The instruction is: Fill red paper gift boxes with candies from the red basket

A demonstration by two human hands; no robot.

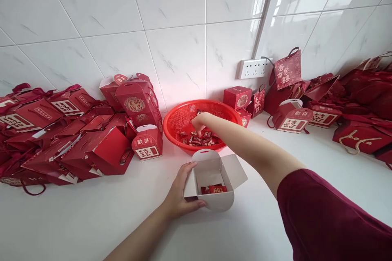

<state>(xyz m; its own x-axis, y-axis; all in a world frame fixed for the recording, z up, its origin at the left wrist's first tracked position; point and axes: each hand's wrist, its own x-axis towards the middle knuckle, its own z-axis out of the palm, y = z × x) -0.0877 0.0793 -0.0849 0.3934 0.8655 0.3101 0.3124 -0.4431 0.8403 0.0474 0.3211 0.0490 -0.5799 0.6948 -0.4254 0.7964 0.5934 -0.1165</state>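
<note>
Fingers spread, left hand [177, 195] grips an open, white-lined cardboard box [219, 203], red-wrapped packets [218, 189] inside, lower centre; right hand [200, 122], in red plastic basket [180, 117], has fingers unclear.

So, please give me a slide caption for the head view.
Left hand steadies an open box holding red packets; right hand dips into a red basket.

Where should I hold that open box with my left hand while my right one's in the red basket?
Probably across the left side of the open box, coming from the left, as your left hand does: thumb at the near corner, fingers toward the far one. The right flap splays outward, and this keeps the mouth clear above the wrapped pieces.
</note>
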